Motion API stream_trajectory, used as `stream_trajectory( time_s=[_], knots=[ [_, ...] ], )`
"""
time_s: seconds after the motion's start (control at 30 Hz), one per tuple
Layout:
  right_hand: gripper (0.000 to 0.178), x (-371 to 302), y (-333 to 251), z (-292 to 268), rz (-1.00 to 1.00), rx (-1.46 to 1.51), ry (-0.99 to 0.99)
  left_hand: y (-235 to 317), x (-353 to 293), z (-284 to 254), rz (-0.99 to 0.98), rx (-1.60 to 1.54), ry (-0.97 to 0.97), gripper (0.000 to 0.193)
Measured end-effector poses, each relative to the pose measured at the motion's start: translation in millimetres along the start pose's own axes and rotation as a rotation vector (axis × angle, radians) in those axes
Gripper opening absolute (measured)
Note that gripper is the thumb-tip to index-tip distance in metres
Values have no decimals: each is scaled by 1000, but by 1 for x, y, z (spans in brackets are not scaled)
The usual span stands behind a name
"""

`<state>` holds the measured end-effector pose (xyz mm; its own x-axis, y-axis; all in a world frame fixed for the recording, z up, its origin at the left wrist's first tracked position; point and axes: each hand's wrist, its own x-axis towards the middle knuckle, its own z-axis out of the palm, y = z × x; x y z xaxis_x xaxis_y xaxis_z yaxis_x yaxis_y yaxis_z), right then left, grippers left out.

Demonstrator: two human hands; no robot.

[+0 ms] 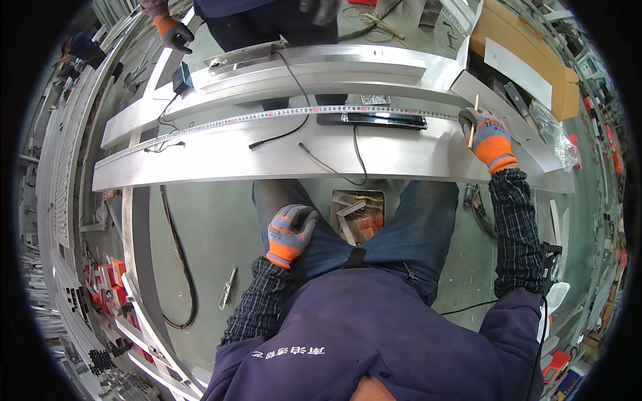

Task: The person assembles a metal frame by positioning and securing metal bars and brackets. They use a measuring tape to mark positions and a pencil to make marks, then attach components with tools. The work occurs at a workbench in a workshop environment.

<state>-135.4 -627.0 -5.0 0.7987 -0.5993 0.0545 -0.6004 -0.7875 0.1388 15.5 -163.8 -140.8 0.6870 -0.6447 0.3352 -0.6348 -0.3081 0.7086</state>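
My right hand (490, 137), in a grey and orange glove, is closed at the right part of the silver metal beam (221, 157). It grips a thin pencil (476, 103) that stands up between the fingers. The same hand holds one end of a tape measure (267, 113), whose white blade runs left along the beam. Whether its case is under the glove is hidden. Resting on my left thigh, my left hand (291, 234) has its fingers curled, with nothing visible in them. Beside the blade lie a black bar (388, 121) and loose black cables (361, 160).
A co-worker stands across the beam, one gloved hand (175, 33) above a small black box (181, 78). An open cardboard box (565, 73) sits at the right end. Below, between my legs, is a bin (382, 200) of scraps. A metal tool (228, 289) lies on the floor.
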Motion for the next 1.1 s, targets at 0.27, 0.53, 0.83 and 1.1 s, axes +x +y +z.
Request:
stream_trajectory(
  time_s=[0.27,0.53,0.83,1.1],
  knots=[
    [34,-6,6,2,-15,-24,83,3,55,-55,7,28,56,23],
    [33,-6,-6,-14,43,-23,16,-23,174,-101,163,353,191,45],
    [34,-12,2,-18,-6,8,-6,-43,190,-85,186,475,42,39],
    [34,-19,25,7,-77,-2,134,-68,194,-89,183,544,41,39]
  ],
)
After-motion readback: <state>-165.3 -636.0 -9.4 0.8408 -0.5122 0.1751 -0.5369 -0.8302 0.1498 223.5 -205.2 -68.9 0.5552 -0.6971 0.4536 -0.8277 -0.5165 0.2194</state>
